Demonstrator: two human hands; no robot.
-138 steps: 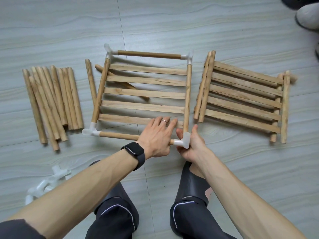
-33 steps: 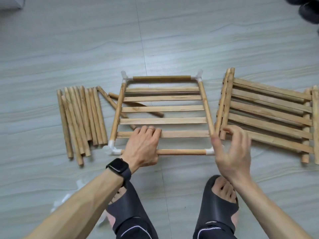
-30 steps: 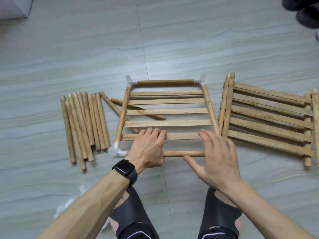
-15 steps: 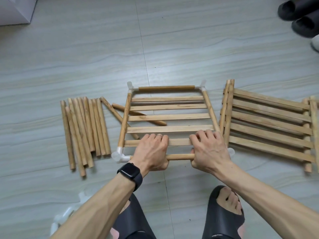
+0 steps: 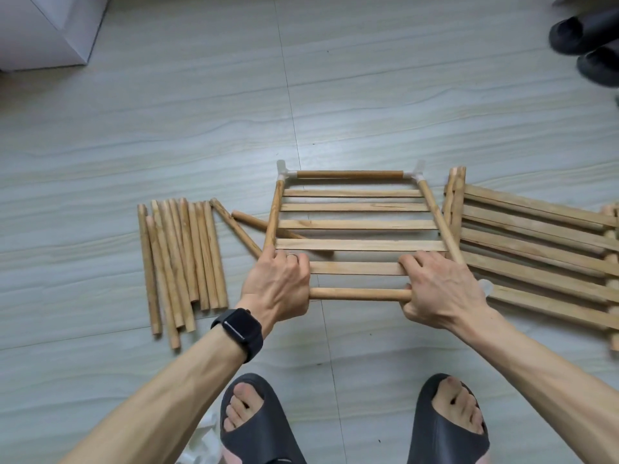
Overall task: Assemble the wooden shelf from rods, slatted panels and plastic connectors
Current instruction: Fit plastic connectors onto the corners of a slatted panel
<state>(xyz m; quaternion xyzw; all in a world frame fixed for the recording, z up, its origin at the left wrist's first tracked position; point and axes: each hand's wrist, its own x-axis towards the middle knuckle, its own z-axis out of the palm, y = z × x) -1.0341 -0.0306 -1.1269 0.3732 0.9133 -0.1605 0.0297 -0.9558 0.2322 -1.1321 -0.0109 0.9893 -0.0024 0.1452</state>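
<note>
A shelf frame (image 5: 355, 226) lies on the floor: a slatted panel inside four rods joined by white plastic connectors (image 5: 417, 172). My left hand (image 5: 278, 284) grips the left end of the near rod (image 5: 360, 294), fingers curled over the nearest slat, covering the near-left connector. My right hand (image 5: 442, 289) grips the right end of the same rod and slat; a bit of white connector (image 5: 486, 286) shows beside it.
A bundle of loose rods (image 5: 181, 256) lies left of the frame, with two more rods (image 5: 237, 226) partly under it. Stacked slatted panels (image 5: 536, 249) lie to the right. Spare white connectors (image 5: 201, 443) sit by my left foot. A white box (image 5: 47, 28) and dark shoes (image 5: 589, 38) occupy the far corners.
My right hand came from open above the frame's right corner down onto the near rod and closed round it. My left hand slid left along the rod to the near-left corner.
</note>
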